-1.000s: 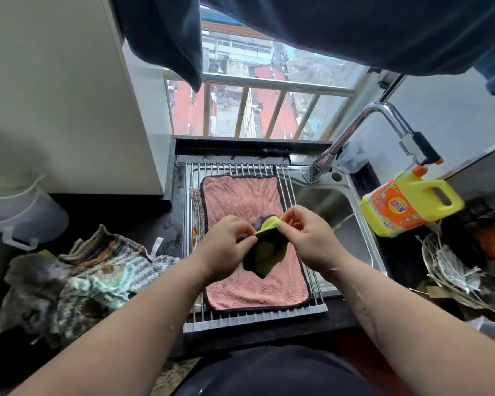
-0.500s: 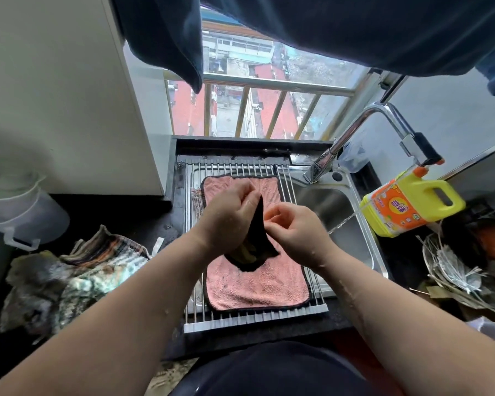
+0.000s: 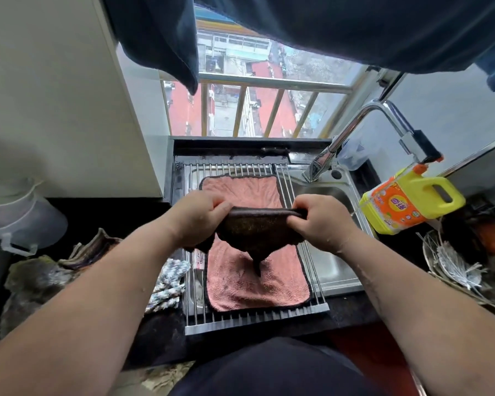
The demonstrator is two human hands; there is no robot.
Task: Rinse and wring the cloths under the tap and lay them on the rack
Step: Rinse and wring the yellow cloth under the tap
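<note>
While the pink cloth [image 3: 252, 270] lay flat on the rack [image 3: 257, 317] over the sink [image 3: 330, 265], both hands held a dark cloth [image 3: 259, 234] stretched above it. The left hand [image 3: 200, 217] pinched its left top edge, the right hand [image 3: 317, 218] its right, fingers curled. Its lower corner hung toward the pink one. The tap [image 3: 366, 130] stood to the right, more cloths [image 3: 57, 270] heaped at the left.

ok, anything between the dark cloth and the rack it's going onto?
Yes: the pink cloth lies flat on the rack directly under the dark cloth, which the left hand and right hand hold. Bare bars show only at the edges.
</note>
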